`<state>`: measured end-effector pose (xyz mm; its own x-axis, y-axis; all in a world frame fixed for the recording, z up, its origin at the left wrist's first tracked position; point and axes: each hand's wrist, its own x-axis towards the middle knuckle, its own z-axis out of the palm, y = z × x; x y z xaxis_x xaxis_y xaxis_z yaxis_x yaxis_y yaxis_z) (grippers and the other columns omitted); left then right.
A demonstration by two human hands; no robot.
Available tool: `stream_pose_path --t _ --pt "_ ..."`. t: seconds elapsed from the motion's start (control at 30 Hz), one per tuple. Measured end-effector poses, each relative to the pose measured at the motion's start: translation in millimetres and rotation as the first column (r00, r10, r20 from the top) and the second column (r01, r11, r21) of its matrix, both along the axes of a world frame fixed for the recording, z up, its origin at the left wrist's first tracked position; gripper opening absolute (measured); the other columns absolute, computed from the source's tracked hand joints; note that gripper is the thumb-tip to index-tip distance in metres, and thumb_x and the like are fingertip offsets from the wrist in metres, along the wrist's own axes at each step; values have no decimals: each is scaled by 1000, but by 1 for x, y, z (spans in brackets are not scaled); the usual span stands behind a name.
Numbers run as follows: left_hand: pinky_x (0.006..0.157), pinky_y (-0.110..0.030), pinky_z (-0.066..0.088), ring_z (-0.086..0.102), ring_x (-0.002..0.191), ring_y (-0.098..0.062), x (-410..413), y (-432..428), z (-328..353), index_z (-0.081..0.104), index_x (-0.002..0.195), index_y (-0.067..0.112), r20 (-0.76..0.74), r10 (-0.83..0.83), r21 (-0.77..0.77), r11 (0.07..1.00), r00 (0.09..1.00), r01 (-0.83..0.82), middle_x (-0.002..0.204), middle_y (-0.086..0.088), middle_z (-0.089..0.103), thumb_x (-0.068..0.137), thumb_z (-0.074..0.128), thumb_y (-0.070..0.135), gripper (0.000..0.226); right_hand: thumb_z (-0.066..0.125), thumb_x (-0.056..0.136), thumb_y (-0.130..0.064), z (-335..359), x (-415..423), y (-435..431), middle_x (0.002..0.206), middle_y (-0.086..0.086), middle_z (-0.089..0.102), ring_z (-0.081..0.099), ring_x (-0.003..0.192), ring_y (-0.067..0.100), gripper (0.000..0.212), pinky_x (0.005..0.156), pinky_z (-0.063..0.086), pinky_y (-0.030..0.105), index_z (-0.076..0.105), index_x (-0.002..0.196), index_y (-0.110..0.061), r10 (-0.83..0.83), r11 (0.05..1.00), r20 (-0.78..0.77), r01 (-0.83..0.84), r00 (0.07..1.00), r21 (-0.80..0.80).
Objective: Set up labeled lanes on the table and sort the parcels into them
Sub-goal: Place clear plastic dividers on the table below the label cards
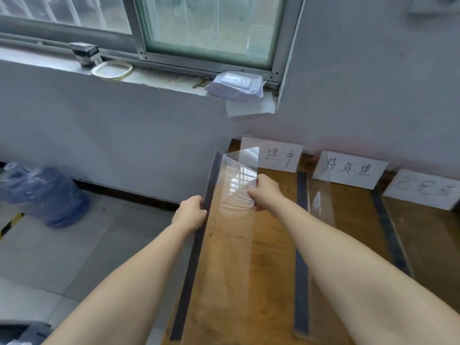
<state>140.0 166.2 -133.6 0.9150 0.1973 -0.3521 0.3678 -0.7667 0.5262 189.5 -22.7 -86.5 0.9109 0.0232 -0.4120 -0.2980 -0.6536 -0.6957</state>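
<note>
Lane set-up is judged to be in hand: a clear divider (235,180), held just in front of the leftmost label card (281,156), is gripped at its dark edge by the left hand (190,214) and pinched by the right hand (266,192), and needs lowering square beside that card.

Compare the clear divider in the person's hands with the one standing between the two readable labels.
The held divider is gripped by the left hand and right hand at the left edge of the table; the standing divider is untouched, farther right. The held divider mirrors the window brightly; the standing divider is nearly invisible. Both are clear, long and dark-edged.
</note>
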Motion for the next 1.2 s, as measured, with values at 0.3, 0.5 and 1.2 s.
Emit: stream_pose_path --t 0.3,0.5,1.2 --pt "82 -36 53 62 98 -24 11 5 18 54 125 17 21 -119 -159 980 993 121 111 -8 64 91 56 26 35 42 92 6 20 14 24 92 23 67 67 64 28 36 62 61 36 44 123 -13 -22 999 32 21 999 33" --pt "79 -27 46 60 104 -21 19 -1 40 59 123 13 95 -214 -223 947 972 231 116 -7 65 96 50 29 32 48 94 1 23 22 39 93 22 67 72 68 29 27 65 62 40 47 117 -12 -25 999 37 26 999 -25" --pt "68 -39 60 63 92 -24 28 -21 50 43 140 19 -28 -236 -387 898 971 207 112 -8 61 96 41 15 44 42 101 -38 21 45 26 108 7 63 63 93 26 33 81 55 40 53 123 -16 181 910 199 -88 963 -405"
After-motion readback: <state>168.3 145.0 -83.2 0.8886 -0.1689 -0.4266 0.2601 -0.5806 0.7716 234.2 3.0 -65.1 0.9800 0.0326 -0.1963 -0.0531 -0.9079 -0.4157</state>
